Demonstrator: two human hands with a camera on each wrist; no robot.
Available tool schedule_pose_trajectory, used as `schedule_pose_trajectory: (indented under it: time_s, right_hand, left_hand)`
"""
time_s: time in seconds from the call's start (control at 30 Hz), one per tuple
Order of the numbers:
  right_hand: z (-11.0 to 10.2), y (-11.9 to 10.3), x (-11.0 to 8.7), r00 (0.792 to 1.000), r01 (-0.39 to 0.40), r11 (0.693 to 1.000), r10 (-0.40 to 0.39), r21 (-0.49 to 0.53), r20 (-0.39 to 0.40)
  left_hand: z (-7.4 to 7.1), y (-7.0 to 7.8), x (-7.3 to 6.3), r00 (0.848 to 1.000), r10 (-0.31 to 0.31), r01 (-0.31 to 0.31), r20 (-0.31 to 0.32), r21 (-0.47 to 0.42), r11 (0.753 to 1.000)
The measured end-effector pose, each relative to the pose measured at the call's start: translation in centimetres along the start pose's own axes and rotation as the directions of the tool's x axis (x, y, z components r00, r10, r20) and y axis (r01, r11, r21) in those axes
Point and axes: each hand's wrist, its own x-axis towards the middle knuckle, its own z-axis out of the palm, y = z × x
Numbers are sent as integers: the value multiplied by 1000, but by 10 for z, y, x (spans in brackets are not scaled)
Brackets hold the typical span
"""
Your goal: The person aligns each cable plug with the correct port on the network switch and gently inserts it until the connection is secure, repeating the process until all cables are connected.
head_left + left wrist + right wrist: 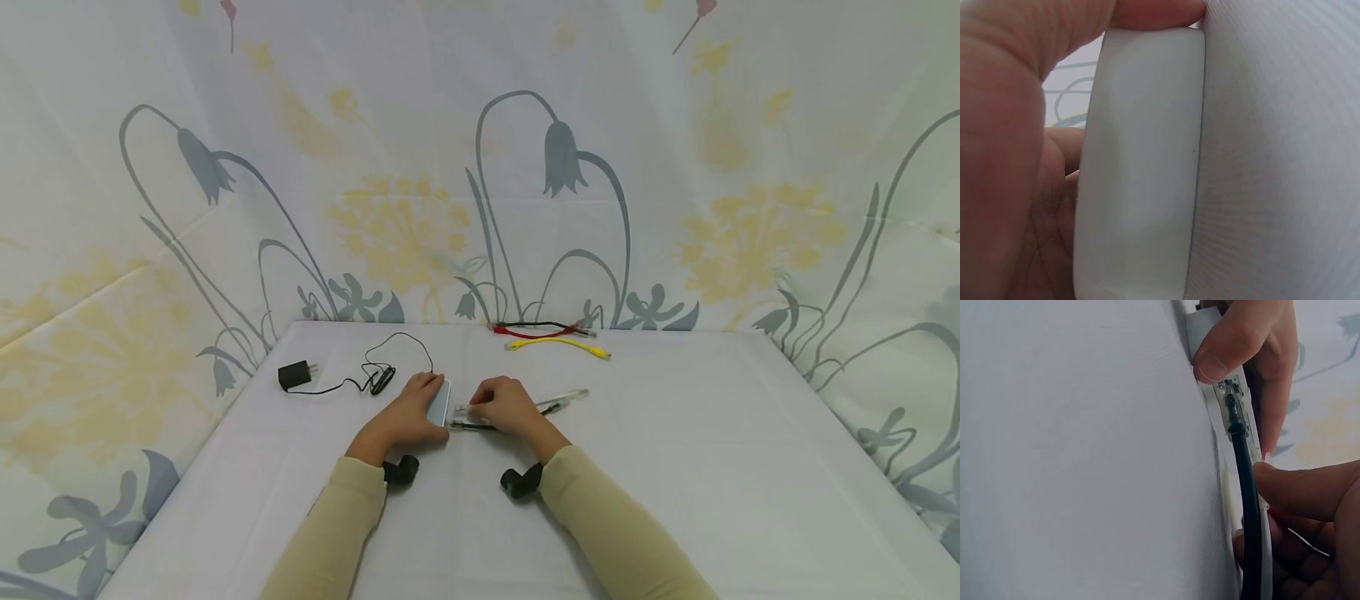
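My left hand (405,414) grips a small white network device (438,403) lying on the table, with fingers at its far end and thumb at the near one. Its smooth white side (1141,162) fills the left wrist view. From the device's right side runs a black network cable (1248,500), its clear plug (1233,409) at the ports beside the left thumb. Close to that same side, my right hand (508,408) pinches a white network cable (1265,550) near its end. The pinching fingers hide most of the white cable's plug.
A black power adapter (294,375) lies at the left, its thin cord (330,390) leading to the device. Toward the back edge are a yellow cable (558,340), a red cable (536,335) and another black cable (543,323). A flowered curtain (420,167) hangs behind the white table (712,433).
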Motion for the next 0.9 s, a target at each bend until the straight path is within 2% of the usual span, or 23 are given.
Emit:
schedule_pose_trajectory:
  time_s: [0.9]
  right_hand:
    - [9, -7, -8, 998, 10, 999, -8, 32, -67]
  left_hand:
    - [2, -5, 2, 1000, 19, -19, -8, 7, 1000]
